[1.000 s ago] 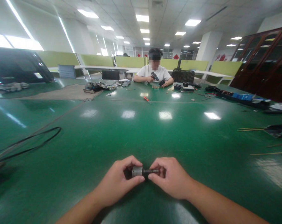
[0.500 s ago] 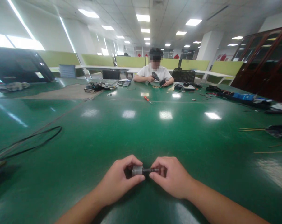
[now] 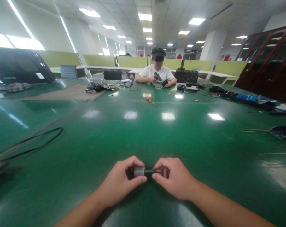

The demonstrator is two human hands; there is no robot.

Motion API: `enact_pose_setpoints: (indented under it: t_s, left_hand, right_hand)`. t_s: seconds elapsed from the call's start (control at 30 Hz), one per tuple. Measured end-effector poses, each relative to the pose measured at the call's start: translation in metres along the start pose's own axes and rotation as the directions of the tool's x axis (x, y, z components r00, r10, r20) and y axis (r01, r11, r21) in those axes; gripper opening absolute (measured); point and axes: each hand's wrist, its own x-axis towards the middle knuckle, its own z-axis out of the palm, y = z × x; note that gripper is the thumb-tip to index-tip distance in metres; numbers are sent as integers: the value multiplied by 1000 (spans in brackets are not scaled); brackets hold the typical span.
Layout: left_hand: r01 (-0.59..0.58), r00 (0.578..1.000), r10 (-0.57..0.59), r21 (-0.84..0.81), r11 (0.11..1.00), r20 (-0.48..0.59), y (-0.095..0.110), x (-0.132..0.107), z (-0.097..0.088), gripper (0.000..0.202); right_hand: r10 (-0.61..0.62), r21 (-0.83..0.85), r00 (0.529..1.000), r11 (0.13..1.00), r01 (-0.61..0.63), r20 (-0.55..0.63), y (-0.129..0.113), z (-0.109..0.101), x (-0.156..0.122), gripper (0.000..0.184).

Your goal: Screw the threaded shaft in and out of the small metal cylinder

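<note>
Between my hands lies a metal cylinder with a thin dark shaft, its length running left to right just above or on the green table; I cannot tell whether it touches. My left hand has its thumb and fingers curled around the wide silver cylinder end. On the other side, my right hand pinches the narrow stepped shaft near its tip. Part of the shaft's end is hidden by the right fingers. The exact kind of part cannot be made out.
A red-handled screwdriver lies further back on the green table. Across from me a person holds a power drill. A black cable loop is at left; thin rods and a blue box are at right.
</note>
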Motion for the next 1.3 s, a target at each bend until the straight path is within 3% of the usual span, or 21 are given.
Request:
enact_pose_setpoints:
  t_s: [0.87,1.3]
  left_hand:
    - [46,998,-47,-30,998,-37,-2,1,-1,18]
    - [81,995,-87,-105,991,-51,-5,1,-3,24]
  right_hand:
    - [22,-2,999,1000,-22,-34,6,1,1,5]
    - [52,82,998,995,-49,-34,8,2,-1,4]
